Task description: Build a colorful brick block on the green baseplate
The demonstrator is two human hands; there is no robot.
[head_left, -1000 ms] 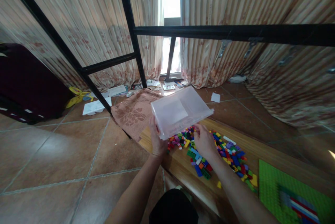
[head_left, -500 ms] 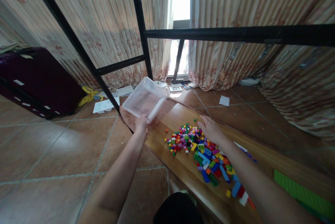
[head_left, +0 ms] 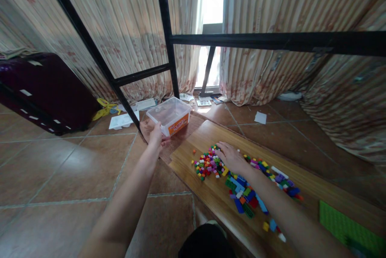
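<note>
Toward the near side of the counter (head_left: 205, 193), a yellow brick (head_left: 265, 226) lies beside the right forearm (head_left: 280, 199), which could knock it off. Beyond, the right hand (head_left: 231, 158) spreads loosely bent fingers over the brick pile's (head_left: 207, 164) far side; a careless push could scatter pieces. Farther left, the left hand (head_left: 156, 135) grips the plastic box (head_left: 178, 124) by one corner, so it might tip.

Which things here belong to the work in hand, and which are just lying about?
Work in hand:
clear plastic box with orange label, in the left hand
small multicoloured plastic bricks, by the right hand
brown wooden board beneath them
probably the flat green plate

Lying about, apparently:
dark purple suitcase
flat white paper
</note>
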